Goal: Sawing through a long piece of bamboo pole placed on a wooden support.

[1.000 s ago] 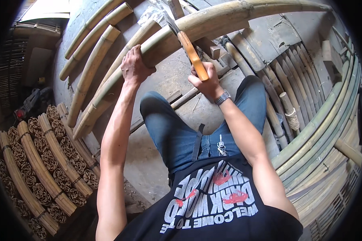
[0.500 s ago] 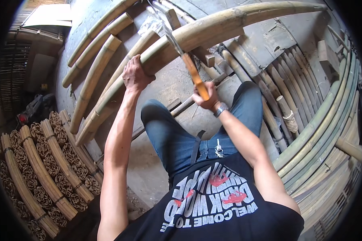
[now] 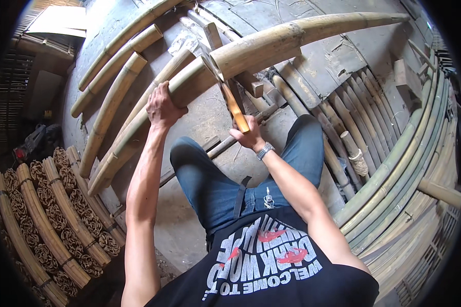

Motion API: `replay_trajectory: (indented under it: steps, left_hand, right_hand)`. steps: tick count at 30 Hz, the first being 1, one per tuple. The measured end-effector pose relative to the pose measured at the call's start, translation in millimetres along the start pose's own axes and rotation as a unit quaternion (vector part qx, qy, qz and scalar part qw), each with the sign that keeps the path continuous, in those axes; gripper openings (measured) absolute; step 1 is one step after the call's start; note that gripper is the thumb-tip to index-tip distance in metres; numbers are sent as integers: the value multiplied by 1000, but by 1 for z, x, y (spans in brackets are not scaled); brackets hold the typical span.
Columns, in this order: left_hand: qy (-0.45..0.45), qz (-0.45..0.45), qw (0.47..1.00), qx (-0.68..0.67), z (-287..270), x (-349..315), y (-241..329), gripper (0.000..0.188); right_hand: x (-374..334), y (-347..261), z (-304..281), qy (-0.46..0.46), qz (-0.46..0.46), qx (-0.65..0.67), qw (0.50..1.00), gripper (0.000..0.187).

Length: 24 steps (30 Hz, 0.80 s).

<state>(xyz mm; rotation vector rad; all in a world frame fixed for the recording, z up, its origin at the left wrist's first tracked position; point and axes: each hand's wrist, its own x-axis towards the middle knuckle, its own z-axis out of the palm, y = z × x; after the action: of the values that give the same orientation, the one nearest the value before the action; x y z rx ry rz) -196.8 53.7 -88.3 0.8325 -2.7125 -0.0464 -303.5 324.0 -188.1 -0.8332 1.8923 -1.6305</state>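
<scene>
A thick bamboo pole (image 3: 261, 47) runs slantwise in front of me, from the lower left to the far right. My left hand (image 3: 163, 107) is closed round its left part, with the thumb on the near side. In my right hand (image 3: 249, 135) is the orange wooden handle of a saw (image 3: 233, 106). Its metal blade lies across the pole, to the right of my left hand; the cut itself is too small to make out. A short wooden piece (image 3: 251, 84) sits under the pole, just right of the blade.
Several cut bamboo lengths (image 3: 115, 92) lie on the floor at the left. Bundled bamboo strips (image 3: 61, 204) fill the lower left. To the right are a row of poles (image 3: 371, 115), long green bamboo (image 3: 389, 192) and a wooden block (image 3: 407, 82).
The saw has been drawn back toward me, so less of its blade shows beyond the pole. My left hand keeps its place on the pole. The whole view has shifted slightly.
</scene>
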Motion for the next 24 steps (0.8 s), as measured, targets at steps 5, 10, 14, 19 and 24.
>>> replay_trajectory:
  steps: [5,10,14,19,24]
  left_hand:
    - [55,-31,998,13,-33,23,-33,96]
    - [113,-48,992,18,-65,51,-59,96]
    - [82,-72,993,38,-80,76,-104,99]
    - [107,33,986,122,-58,78,-204,51]
    - [81,-17,989,123,-32,53,-220,25]
  right_hand:
    - [-93,-5,2,-67,-9,-40,997,16]
    - [-83,-79,-5,-69,-12,42,997,15]
    - [-110,-99,-33,-107,-35,-25,993,14]
    - [-154,-114,-66,-138,-5,-2,990,15]
    - [-199,-133,-99,-108,52,-9,993,15]
